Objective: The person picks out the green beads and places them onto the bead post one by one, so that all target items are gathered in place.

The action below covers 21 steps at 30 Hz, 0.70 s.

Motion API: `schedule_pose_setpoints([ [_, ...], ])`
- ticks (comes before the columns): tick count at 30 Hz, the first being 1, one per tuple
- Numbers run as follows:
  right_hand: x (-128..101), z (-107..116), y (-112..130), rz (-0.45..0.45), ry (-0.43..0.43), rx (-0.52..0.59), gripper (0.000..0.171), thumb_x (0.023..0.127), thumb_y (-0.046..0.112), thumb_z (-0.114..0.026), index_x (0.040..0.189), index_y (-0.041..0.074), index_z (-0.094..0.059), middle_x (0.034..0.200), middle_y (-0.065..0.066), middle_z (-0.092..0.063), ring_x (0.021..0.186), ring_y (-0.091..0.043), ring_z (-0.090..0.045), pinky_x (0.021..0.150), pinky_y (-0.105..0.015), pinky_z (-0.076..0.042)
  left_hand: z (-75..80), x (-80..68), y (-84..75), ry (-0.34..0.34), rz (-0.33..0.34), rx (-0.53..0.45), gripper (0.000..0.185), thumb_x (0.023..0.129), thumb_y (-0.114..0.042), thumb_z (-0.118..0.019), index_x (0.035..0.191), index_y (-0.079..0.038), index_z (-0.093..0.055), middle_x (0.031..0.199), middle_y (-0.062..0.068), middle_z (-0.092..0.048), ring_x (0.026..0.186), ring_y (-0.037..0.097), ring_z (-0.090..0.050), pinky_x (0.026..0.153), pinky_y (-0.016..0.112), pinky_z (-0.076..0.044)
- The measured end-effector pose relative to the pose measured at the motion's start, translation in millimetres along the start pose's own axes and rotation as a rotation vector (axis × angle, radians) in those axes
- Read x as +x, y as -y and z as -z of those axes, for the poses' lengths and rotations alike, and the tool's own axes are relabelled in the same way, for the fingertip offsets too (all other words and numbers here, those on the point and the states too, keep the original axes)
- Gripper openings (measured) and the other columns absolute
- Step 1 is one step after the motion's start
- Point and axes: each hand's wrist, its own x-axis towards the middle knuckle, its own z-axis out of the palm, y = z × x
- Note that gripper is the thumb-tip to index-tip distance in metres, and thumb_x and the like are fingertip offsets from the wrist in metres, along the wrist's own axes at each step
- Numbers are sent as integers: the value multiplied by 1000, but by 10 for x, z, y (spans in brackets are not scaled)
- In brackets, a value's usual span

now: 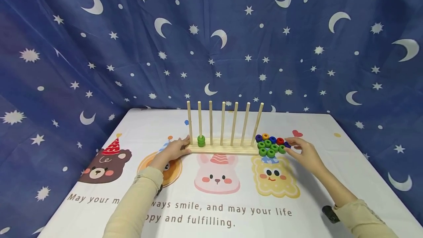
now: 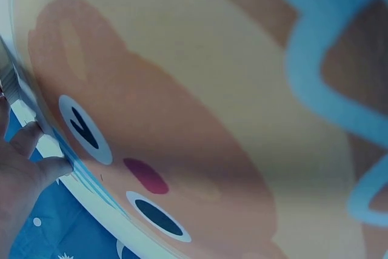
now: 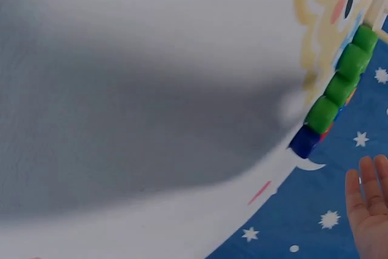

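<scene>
A wooden rack with several upright pegs stands on the table. Green beads sit low on its second peg from the left. My left hand grips the left end of the base, thumb in front and fingers behind. Beside the rack's right end lies a cluster of loose beads: green ones, a red one, an orange one and dark blue ones. Around the rightmost dark blue bead, my right hand hovers with thumb and fingers spread. In the right wrist view its fingers look straight and hold nothing.
A white cloth printed with cartoon animals and lettering covers the table. Behind it hangs a dark blue curtain with moons and stars. A small black device is by the right wrist.
</scene>
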Motion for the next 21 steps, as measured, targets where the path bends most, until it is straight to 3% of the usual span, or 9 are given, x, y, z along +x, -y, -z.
schedule_pose_setpoints([
  [10, 42, -101, -197, -90, 104, 11, 32, 79, 11, -65, 105, -6, -58, 100, -25, -61, 87, -38, -60, 73, -45, -51, -5, 4, 9, -13, 9, 13, 55, 85, -30, -55, 132, -6, -40, 142, 11, -26, 126, 46, -25, 102, 55, -24],
  [17, 109, -211, -288, -197, 188, 24, 33, 77, 9, -65, 104, -9, -57, 100, -26, -61, 82, -33, -62, 73, -40, -52, 1, -7, 9, -9, -9, 20, 55, 85, -31, -55, 131, -5, -40, 141, 13, -27, 124, 46, -27, 101, 55, -26],
  [21, 160, -244, -299, -208, 217, 17, 34, 77, 8, -65, 104, -10, -57, 101, -27, -60, 81, -31, -61, 73, -42, -51, 2, -5, 19, -7, -3, 7, 55, 85, -31, -54, 132, -6, -40, 142, 12, -26, 125, 46, -25, 102, 55, -25],
])
